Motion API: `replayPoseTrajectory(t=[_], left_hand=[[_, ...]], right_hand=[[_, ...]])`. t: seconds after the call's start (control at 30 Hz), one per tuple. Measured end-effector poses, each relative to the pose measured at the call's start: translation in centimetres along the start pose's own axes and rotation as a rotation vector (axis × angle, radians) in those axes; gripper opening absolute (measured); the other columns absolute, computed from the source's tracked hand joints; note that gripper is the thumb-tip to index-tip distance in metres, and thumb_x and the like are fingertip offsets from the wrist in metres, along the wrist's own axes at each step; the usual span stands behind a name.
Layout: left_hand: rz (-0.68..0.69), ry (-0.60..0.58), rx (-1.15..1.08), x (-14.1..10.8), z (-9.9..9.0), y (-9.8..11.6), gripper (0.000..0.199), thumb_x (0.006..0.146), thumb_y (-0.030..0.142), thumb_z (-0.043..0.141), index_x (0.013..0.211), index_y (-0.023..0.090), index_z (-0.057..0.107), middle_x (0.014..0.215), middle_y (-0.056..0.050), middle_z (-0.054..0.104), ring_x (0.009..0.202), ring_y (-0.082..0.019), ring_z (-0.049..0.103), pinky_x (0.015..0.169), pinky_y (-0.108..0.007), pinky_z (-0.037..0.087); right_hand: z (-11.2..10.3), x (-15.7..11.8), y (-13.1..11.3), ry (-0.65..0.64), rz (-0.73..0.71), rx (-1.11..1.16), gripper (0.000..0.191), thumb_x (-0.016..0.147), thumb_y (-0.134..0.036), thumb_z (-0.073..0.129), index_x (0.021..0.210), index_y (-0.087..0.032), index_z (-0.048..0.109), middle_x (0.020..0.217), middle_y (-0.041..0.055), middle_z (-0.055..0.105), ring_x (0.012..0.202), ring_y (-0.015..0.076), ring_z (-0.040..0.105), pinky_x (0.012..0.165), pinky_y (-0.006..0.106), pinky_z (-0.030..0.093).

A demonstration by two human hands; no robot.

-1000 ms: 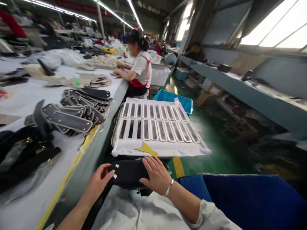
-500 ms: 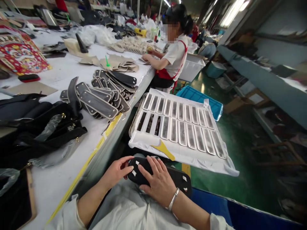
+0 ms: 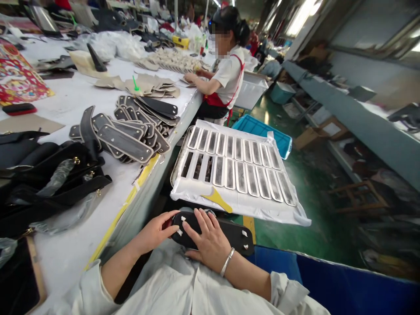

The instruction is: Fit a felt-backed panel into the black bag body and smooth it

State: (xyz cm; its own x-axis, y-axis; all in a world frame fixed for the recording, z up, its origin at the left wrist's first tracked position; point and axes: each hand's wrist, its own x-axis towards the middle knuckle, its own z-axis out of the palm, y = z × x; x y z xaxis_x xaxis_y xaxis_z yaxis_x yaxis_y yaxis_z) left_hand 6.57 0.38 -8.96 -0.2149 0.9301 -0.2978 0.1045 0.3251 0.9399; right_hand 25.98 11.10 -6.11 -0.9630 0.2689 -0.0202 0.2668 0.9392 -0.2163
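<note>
A long black rounded piece with small white tabs near both ends lies across my lap. My left hand grips its left end between thumb and fingers. Flat on top of the piece rests my right hand, fingers spread, with a silver bangle at the wrist. Beyond the hands is a white cloth-covered board bearing two rows of grey strips with pale borders. A yellow scraper-like tool lies on its near edge.
The white table on the left carries a pile of dark strips, black bags and a red-and-black brush. A person sits at its far side. A blue crate stands behind the board.
The view has shifted slightly, so the table and board appear further left. Both hands keep nearly the same hold on the black piece.
</note>
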Motion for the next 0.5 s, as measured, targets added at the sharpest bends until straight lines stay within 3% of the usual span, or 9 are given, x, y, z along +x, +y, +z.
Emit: replayPoseTrajectory(t=[0.1, 0.27, 0.4, 0.5], left_hand=[[-0.016, -0.074, -0.047, -0.1, 0.0, 0.1, 0.059, 0.074, 0.031, 0.063, 0.128, 0.017, 0.044, 0.128, -0.009, 0.053, 0.117, -0.024, 0.05, 0.102, -0.039, 0.038], [-0.077, -0.088, -0.041, -0.2, 0.6, 0.4, 0.065, 0.074, 0.035, 0.064, 0.13, 0.017, 0.039, 0.133, -0.011, 0.05, 0.12, -0.025, 0.048, 0.105, -0.041, 0.036], [-0.067, -0.058, 0.112, -0.2, 0.4, -0.4, 0.068, 0.074, 0.046, 0.062, 0.131, 0.018, 0.038, 0.135, -0.011, 0.048, 0.12, -0.027, 0.048, 0.104, -0.045, 0.036], [-0.059, -0.046, 0.322, 0.3, -0.8, -1.1, 0.068, 0.07, 0.053, 0.062, 0.125, 0.018, 0.045, 0.124, -0.011, 0.057, 0.113, -0.029, 0.054, 0.1, -0.046, 0.041]], right_hand=[[-0.4, -1.3, 0.2, 0.009, -0.052, 0.015, 0.071, 0.077, -0.057, 0.058, 0.138, -0.033, 0.033, 0.151, 0.0103, 0.015, 0.138, 0.0304, 0.008, 0.109, 0.053, 0.014], [-0.6, -3.3, 0.0, 0.023, -0.05, 0.048, 0.063, 0.084, -0.046, 0.054, 0.14, -0.03, 0.029, 0.15, 0.0021, 0.022, 0.138, 0.0251, 0.01, 0.112, 0.047, 0.011], [-0.9, -4.3, -0.5, 0.062, -0.03, 0.081, 0.07, 0.078, -0.044, 0.063, 0.138, -0.027, 0.032, 0.149, 0.0035, 0.023, 0.137, 0.0238, 0.015, 0.112, 0.044, 0.013], [-1.3, -4.8, -0.1, 0.101, -0.073, 0.134, 0.074, 0.072, -0.048, 0.066, 0.135, -0.023, 0.037, 0.146, 0.0054, 0.031, 0.135, 0.0241, 0.021, 0.112, 0.043, 0.014]])
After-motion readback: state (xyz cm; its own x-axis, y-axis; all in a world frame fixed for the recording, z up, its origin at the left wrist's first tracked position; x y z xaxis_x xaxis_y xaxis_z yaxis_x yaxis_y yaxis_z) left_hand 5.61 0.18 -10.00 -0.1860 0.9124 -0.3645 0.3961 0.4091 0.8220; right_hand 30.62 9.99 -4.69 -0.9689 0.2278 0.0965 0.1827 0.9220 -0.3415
